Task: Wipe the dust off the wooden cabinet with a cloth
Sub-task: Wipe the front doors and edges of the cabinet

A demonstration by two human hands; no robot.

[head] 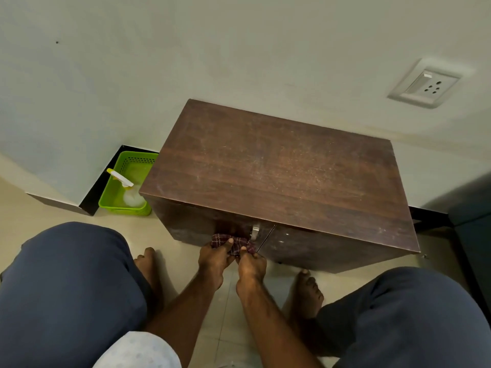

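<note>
Grip: left hand [214, 258] and right hand [252, 266], side by side and touching, fingers curled in, both pinching the near edge of the cloth [233, 243]; nothing else is held. Cloth: small, dark red with a pale check, bunched, held against the upper front of the wooden cabinet [279, 176], just beside the metal handle [255, 232] at the door seam. Handling, by judgement: light, soft and limp. It is likely to fold or slip under a fingertip pinch, so it is best gathered into a pad under a flat palm for wiping. Cabinet: low, dark brown wood grain, two doors, standing on the floor against the wall. It is probably heavy and stiff enough to need no steadying. The top shows pale dust specks and fine scratches, thickest toward the middle and right; the front carries faint smears. Adjacent: green basket [122, 208] holding a spray bottle [125, 181], at the cabinet's left.
</note>
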